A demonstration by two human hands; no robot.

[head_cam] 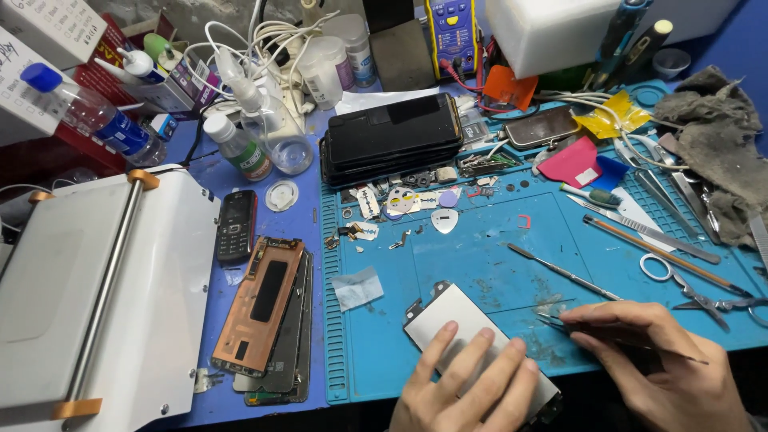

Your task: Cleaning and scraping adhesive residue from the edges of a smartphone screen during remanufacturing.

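Left hand [464, 384] presses flat, fingers together, on a phone screen panel [448, 320]; right hand [656, 360] pinches tweezers [560, 322] on the blue repair mat [480, 248].

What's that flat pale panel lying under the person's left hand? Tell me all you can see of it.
The flat pale grey rectangular panel looks like a phone screen part, plain-faced and matte, with dark notched edging at its upper left corner. It lies flat and askew on the blue rubber work mat, near the front edge. The left hand rests on it, fingers spread over its lower half, hiding that end. The right hand holds a thin metal tool whose tip sits close beside the panel's right edge; contact cannot be told.
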